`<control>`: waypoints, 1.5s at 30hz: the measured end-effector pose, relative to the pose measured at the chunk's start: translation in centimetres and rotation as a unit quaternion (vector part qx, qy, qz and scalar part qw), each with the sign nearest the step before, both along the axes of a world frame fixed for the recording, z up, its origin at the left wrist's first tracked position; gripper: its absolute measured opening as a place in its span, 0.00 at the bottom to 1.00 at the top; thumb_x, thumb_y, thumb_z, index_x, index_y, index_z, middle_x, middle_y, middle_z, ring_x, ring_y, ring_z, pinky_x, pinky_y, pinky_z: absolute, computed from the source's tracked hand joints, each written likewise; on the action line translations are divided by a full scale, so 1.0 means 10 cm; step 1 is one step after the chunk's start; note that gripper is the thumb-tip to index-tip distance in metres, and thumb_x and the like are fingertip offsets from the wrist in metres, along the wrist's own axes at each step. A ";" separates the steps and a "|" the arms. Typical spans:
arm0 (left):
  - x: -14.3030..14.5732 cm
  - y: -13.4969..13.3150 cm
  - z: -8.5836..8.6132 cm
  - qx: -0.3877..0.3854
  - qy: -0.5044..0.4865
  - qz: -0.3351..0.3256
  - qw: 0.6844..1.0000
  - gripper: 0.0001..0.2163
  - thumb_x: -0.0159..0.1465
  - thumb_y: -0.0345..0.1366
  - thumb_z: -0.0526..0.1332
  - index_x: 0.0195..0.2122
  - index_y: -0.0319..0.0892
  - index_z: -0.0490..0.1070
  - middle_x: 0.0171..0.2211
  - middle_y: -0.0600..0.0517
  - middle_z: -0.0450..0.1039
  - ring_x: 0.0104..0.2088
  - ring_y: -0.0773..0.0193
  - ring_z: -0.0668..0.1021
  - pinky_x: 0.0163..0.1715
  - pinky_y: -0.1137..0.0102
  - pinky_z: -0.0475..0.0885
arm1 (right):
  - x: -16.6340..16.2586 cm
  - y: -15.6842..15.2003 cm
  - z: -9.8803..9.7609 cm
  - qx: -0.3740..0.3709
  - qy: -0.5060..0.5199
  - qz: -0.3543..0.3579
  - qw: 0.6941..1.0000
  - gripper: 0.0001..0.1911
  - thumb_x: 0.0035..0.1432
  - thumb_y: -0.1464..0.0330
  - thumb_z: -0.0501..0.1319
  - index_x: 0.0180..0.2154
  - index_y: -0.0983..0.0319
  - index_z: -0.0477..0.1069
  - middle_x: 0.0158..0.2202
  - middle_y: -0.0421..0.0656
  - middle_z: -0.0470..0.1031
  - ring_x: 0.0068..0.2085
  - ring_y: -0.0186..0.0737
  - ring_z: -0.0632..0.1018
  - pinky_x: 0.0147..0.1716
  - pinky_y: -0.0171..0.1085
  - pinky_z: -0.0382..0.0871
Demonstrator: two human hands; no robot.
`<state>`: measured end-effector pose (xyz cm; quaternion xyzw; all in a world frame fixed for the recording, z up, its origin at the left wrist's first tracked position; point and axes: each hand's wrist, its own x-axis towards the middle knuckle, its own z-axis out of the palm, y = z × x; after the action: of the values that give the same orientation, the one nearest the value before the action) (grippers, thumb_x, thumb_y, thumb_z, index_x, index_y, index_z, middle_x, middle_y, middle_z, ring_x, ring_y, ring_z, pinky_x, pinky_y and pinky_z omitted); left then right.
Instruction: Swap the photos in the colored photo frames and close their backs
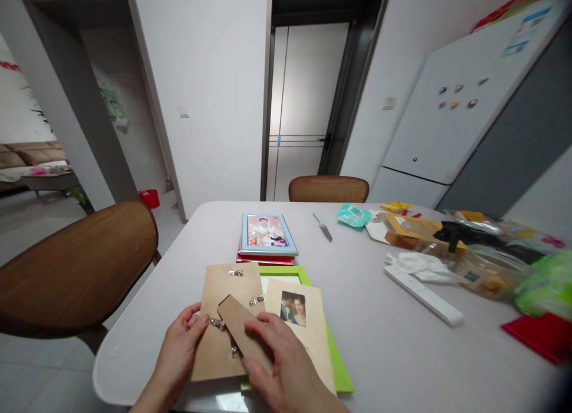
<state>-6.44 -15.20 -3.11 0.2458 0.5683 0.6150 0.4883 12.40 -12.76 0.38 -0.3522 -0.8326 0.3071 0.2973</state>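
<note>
My left hand (179,344) grips the left edge of a brown picture-frame backing board (212,356), thumb on top near a metal clip. Several small metal hangers and clips are fixed to the board. My right hand (281,356) is closed on the tapered easel stand (239,323), which slants across the board; I cannot tell if it is fully attached. Under and beside them lies a bright green picture frame (337,362). Resting on the frame is a cream board (310,347) bearing a small photo (293,309) of two people.
Behind my hands sits a stack of frames, a blue one (268,231) on top. A knife (322,227) and a teal packet (353,215) lie farther back. On the right are a white power strip (424,295), a clear plastic tub (491,273) and a red item (540,335). Chairs flank the table.
</note>
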 end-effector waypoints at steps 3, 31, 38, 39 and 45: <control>0.02 0.04 -0.03 -0.010 0.002 -0.002 1.000 0.12 0.50 0.35 0.62 0.35 0.42 0.63 0.24 0.54 0.74 0.21 0.64 0.75 0.20 0.72 0.69 | 0.31 0.13 -0.15 0.035 -0.054 -0.086 0.994 0.18 0.50 0.66 0.53 0.45 0.62 0.64 0.48 0.50 0.64 0.50 0.45 0.64 0.49 0.46 0.57; 0.55 0.33 -0.10 0.045 0.180 -0.027 0.982 0.16 0.54 0.34 0.53 0.44 0.38 0.57 0.29 0.51 0.71 0.29 0.63 0.75 0.29 0.70 0.68 | 0.79 0.35 -0.19 0.026 -0.070 -0.002 0.997 0.28 0.41 0.79 0.49 0.47 0.61 0.63 0.48 0.46 0.67 0.49 0.42 0.67 0.49 0.46 0.59; 0.71 0.34 -0.14 0.061 0.370 -0.016 0.927 0.20 0.50 0.29 0.56 0.46 0.40 0.62 0.43 0.47 0.67 0.45 0.57 0.67 0.48 0.60 0.58 | 0.92 0.38 -0.39 0.025 -0.049 -0.020 0.998 0.26 0.42 0.78 0.49 0.44 0.56 0.67 0.46 0.43 0.69 0.48 0.42 0.68 0.47 0.46 0.61; 0.72 0.34 -0.15 0.069 0.413 -0.025 0.908 0.21 0.50 0.28 0.56 0.46 0.40 0.62 0.44 0.47 0.66 0.47 0.57 0.65 0.50 0.60 0.57 | 0.95 0.39 -0.41 0.030 -0.052 -0.029 0.998 0.25 0.43 0.78 0.49 0.44 0.56 0.67 0.46 0.44 0.69 0.48 0.42 0.68 0.47 0.45 0.61; 0.76 0.25 -0.17 0.084 0.587 -0.121 0.796 0.16 0.51 0.28 0.55 0.43 0.41 0.66 0.49 0.46 0.64 0.51 0.55 0.63 0.50 0.57 0.57 | 0.96 0.39 -0.50 0.065 -0.092 -0.018 0.993 0.28 0.41 0.75 0.52 0.47 0.58 0.64 0.47 0.45 0.67 0.49 0.46 0.65 0.49 0.50 0.57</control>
<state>1.15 -12.65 -4.78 0.6666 0.6575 0.3340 0.1082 21.96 -8.82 -4.57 -0.3734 -0.8683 0.2132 0.2473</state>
